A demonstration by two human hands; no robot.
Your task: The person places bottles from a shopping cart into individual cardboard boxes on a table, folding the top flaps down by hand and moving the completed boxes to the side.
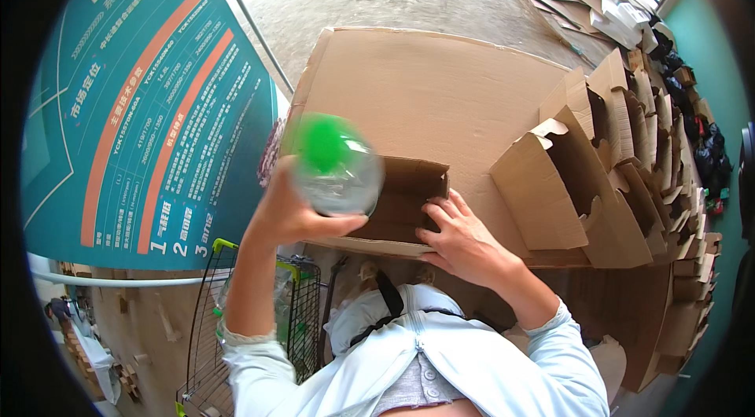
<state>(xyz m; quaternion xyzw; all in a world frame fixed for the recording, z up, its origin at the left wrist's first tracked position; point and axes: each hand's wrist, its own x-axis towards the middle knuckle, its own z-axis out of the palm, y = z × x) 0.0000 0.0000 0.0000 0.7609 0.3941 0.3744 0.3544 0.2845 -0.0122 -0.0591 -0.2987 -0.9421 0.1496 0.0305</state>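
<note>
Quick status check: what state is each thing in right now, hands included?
Left hand: raised, gripping the bottle.
Clear bottle with green cap: capped, held above the small carton.
Right hand: resting on the small carton's edge.
Small carton: open, erected.
Folded carton stack: lined up at the right.

open cardboard box (409, 197) mouth partly filled by bottle (334, 165), stacked folded cartons (621, 181) crowding right, wire cart (259, 323) lower left

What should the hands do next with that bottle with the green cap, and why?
Probably lower the bottle into the open cardboard carton. The left hand holds it just above the opening, while the right hand steadies the carton's front edge.
</note>
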